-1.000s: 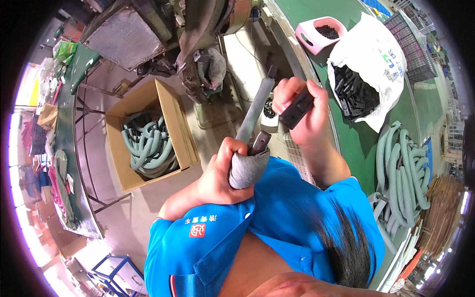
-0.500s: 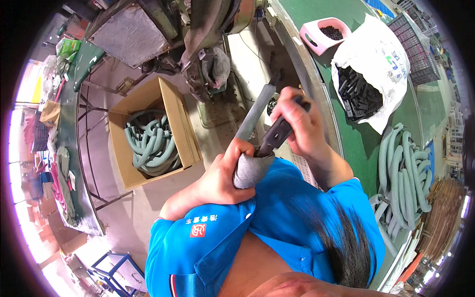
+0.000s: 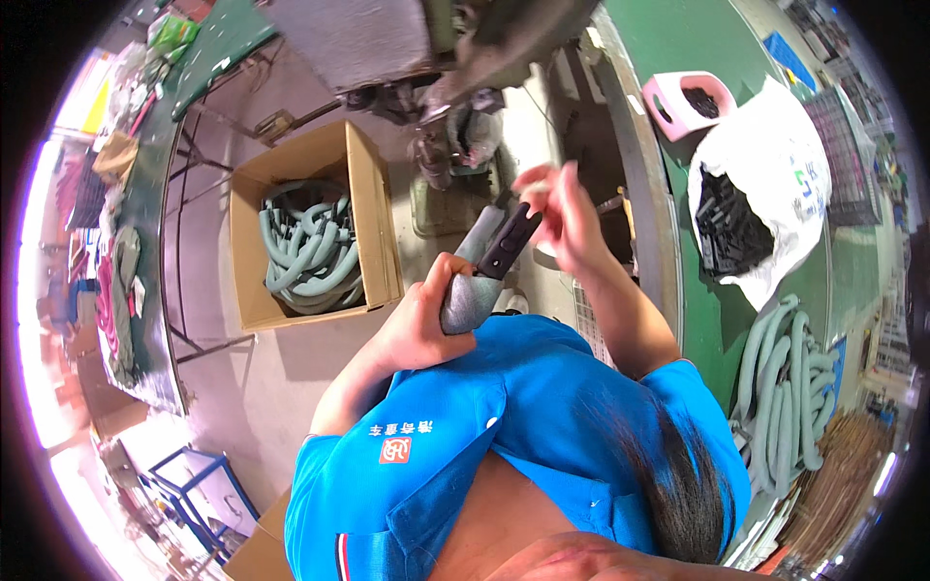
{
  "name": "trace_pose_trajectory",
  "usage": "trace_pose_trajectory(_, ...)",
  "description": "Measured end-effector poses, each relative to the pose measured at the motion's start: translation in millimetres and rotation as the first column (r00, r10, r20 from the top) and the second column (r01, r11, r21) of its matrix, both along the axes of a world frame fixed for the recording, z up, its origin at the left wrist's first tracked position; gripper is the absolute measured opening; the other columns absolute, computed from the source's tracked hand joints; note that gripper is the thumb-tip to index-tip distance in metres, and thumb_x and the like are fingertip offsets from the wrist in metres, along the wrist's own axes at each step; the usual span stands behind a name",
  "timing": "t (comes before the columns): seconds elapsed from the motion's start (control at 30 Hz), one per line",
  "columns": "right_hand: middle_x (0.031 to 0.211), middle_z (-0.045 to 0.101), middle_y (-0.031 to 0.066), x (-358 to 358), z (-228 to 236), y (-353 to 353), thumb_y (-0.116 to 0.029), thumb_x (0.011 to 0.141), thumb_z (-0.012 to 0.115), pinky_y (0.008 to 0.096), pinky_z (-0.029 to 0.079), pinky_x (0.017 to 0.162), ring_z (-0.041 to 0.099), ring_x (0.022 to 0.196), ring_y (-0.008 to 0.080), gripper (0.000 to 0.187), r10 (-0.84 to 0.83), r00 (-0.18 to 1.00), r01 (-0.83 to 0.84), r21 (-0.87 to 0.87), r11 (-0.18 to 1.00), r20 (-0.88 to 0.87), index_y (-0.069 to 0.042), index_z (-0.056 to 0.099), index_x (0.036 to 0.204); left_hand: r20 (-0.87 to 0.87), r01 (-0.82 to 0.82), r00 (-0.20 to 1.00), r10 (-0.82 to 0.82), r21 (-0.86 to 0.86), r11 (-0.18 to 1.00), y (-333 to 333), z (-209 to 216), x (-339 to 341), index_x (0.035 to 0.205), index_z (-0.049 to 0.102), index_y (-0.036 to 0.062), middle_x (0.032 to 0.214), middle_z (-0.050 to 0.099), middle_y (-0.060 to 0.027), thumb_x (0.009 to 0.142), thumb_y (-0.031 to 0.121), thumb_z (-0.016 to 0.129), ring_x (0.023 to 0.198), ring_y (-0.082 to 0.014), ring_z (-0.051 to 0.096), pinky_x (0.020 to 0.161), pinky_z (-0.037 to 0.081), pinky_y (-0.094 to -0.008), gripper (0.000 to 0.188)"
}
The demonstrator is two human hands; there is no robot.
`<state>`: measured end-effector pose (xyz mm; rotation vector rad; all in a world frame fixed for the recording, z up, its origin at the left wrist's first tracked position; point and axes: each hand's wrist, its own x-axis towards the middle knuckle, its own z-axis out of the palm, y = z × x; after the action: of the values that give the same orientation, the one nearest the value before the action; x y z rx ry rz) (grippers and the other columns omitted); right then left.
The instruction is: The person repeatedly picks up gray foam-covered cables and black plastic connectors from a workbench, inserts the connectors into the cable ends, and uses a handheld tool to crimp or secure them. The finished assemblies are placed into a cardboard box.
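Note:
My left hand (image 3: 418, 315) is wrapped round a bent tube with a grey foam sleeve (image 3: 469, 304), held in front of my chest. From the tube's near end sticks a black plastic piece (image 3: 508, 244), slanting up to the right. Another stretch of the grey tube (image 3: 481, 230) runs behind it, with a dark tip. Just right of the black piece, my right hand (image 3: 572, 223) is raised with its fingers apart and slightly blurred, and nothing shows in it.
A cardboard box (image 3: 390, 247) of grey-green foam tubes stands left. On the green table (image 3: 704, 358) at right are a pink bin (image 3: 661, 108) of small black parts, a white sack (image 3: 775, 145) of black pieces and a foam tube pile (image 3: 778, 387). A machine (image 3: 363, 44) stands ahead.
My right hand has let go of the black piece and come away from it. The black piece stays in the tube's end, in my left hand. The whole view has shifted somewhat.

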<state>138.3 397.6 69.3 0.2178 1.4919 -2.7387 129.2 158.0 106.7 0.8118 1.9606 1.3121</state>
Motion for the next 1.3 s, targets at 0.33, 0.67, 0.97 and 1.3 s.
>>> trace_pose_trajectory(0.33, 0.112, 0.059, 0.0180, -208, -150, -4, -0.027, 0.093, 0.041, 0.0410, 0.047, 0.084, 0.058, 0.103, 0.0330, 0.037, -0.136, 0.962, -0.223, 0.968, 0.116, 0.238, -0.005, 0.051, 0.120, 0.115, -0.287, 0.947, 0.300, -0.119, 0.950, -73, -29, -11, 0.111, 0.040, 0.0073, 0.086, 0.050, -0.0089, 0.062, 0.004, 0.066, 0.080, -0.0178, 0.050, 0.074, 0.043, -0.0301, 0.056)
trace_pose_trajectory(0.67, 0.101, 0.065, 0.0139, -228, -235, 31, -0.033, 0.092, 0.046, 0.0452, 0.045, 0.083, 0.059, 0.096, 0.0283, 0.035, -0.241, 0.888, 0.400, 0.916, -0.014, -0.391, -0.003, 0.060, 0.105, 0.209, -0.215, 0.943, 0.260, -0.217, 0.952, -99, -31, -48, 0.114, 0.037, 0.0095, 0.089, 0.051, -0.0117, 0.061, 0.003, 0.066, 0.084, -0.0222, 0.053, 0.079, 0.044, -0.0328, 0.061)
trace_pose_trajectory(0.97, 0.088, 0.069, 0.0081, -132, -44, -32, -0.007, 0.087, 0.064, 0.0229, 0.054, 0.063, 0.065, 0.071, 0.0116, 0.014, -0.017, 0.996, 0.054, 0.450, 0.892, -0.086, 0.000, 0.067, 0.099, 0.217, -0.164, 0.959, 0.184, -0.107, 0.981, -98, -28, -69, 0.113, 0.038, 0.0086, 0.090, 0.049, -0.0092, 0.058, 0.003, 0.066, 0.082, -0.0189, 0.050, 0.077, 0.043, -0.0307, 0.061)
trace_pose_trajectory(1.3, 0.069, 0.056, -0.0014, -140, -33, -49, -0.018, 0.088, 0.065, 0.0208, 0.040, 0.049, 0.052, 0.058, 0.0071, 0.014, -0.075, 0.994, 0.033, 0.455, 0.890, 0.074, -0.004, 0.061, 0.088, 0.075, -0.160, 0.984, 0.162, -0.032, 0.987, -85, -25, -67, 0.115, 0.035, 0.0097, 0.085, 0.055, -0.0146, 0.061, 0.005, 0.067, 0.079, -0.0257, 0.056, 0.075, 0.045, -0.0360, 0.063)
